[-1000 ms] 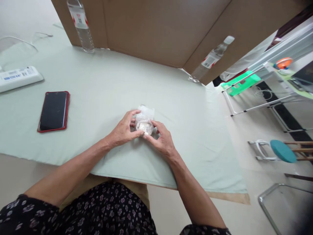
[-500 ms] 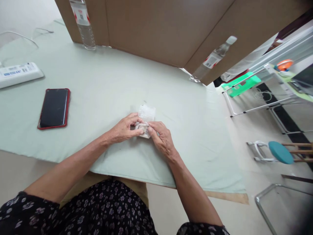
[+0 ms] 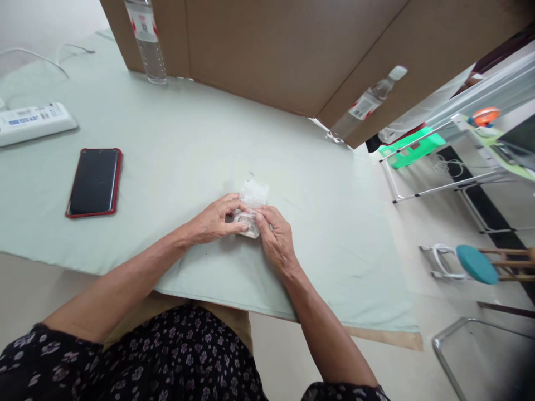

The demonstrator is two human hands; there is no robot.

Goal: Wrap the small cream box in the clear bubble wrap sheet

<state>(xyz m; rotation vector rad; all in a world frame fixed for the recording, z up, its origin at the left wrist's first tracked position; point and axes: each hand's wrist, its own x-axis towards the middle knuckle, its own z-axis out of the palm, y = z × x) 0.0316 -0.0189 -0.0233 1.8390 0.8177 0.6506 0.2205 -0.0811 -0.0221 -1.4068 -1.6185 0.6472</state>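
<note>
A small clear plastic wrapper [image 3: 254, 193] lies on the pale green cloth, its upper part flat and crinkled beyond my fingertips. At its near end is a small flat object [image 3: 249, 229] inside the plastic; its kind I cannot make out. My left hand [image 3: 215, 220] is closed on the left side of the wrapper, thumb on top and fingers across it. From the right, my right hand [image 3: 276, 234] pinches the wrapper's edge between thumb and forefinger. The fingertips of both hands nearly meet over the plastic and hide part of it.
A phone in a red case [image 3: 94, 182] and a white power strip [image 3: 35, 123] lie to the left. Two water bottles [image 3: 151, 53] [image 3: 363, 108] stand against a brown cardboard screen [image 3: 259, 50] at the back. A teal-topped stool [image 3: 477, 264] is on the floor at right.
The view has shifted slightly. Both hands stay on the wrapper in nearly the same pose, with only small finger movement.
</note>
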